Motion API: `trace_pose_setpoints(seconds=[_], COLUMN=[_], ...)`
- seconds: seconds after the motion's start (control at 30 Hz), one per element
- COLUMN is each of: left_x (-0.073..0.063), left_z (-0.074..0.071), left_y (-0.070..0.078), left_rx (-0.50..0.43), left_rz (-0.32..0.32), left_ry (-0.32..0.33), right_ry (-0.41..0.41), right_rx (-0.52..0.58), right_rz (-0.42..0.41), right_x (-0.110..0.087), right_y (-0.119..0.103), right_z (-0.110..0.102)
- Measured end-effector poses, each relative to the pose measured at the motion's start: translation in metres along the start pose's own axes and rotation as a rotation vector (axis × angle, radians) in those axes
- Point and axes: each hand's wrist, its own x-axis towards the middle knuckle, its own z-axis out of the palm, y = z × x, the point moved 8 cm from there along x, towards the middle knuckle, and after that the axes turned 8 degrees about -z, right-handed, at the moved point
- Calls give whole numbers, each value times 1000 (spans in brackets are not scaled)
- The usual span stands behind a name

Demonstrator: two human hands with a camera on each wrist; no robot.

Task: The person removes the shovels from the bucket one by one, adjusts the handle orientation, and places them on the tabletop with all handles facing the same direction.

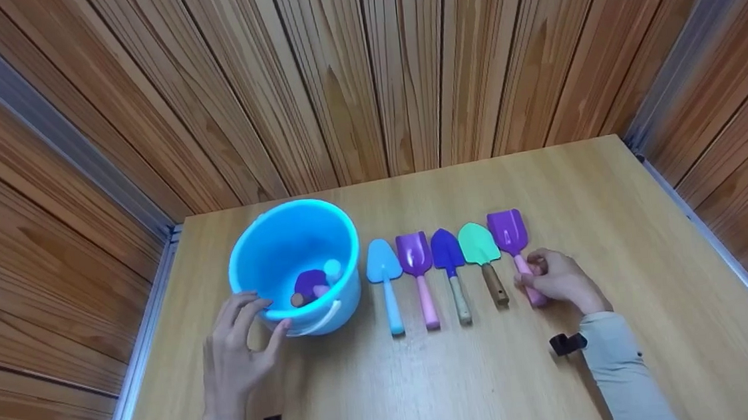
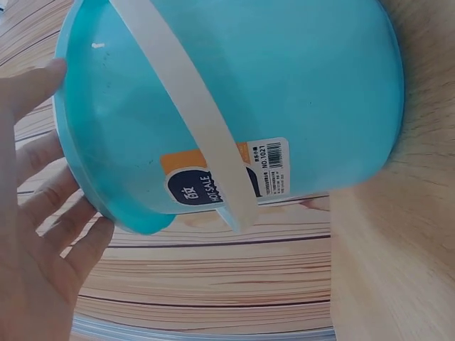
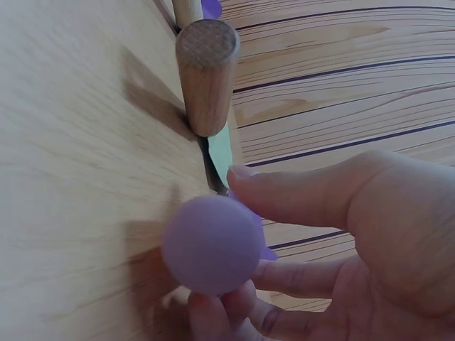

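My right hand point(image 1: 568, 280) pinches the pink handle of a purple toy shovel point(image 1: 508, 229) at the right end of a row. In the right wrist view, the handle's round end point(image 3: 212, 245) sits between thumb and fingers. On the left, a blue bucket point(image 1: 348, 305) stands upright. The spread fingers of my left hand point(image 1: 236, 361) touch its rim; the left wrist view shows the fingertips against the rim point(image 2: 78, 149). Inside the bucket lie a purple piece point(image 1: 307, 282) and handle ends, their full shapes hidden.
Left of the held shovel lie a green trowel point(image 1: 479, 245) with a wooden handle, a dark blue trowel point(image 1: 447, 251), another purple shovel point(image 1: 414, 253) and a light blue trowel point(image 1: 383, 262). Wooden panel walls point(image 1: 336, 73) enclose the table point(image 1: 428, 386). A white handle point(image 2: 192, 99) hangs on the bucket.
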Motion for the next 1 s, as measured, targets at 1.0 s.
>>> trace_pose_setpoints(seconds=[1.0], left_x=[0], left_z=[-1], left_y=[-2], left_rx=[-8], left_rz=[-19], left_ry=[-16], right_ry=[-146], right_rx=[-225], right_rz=[-526], right_x=[41], right_y=[-294], right_z=[13])
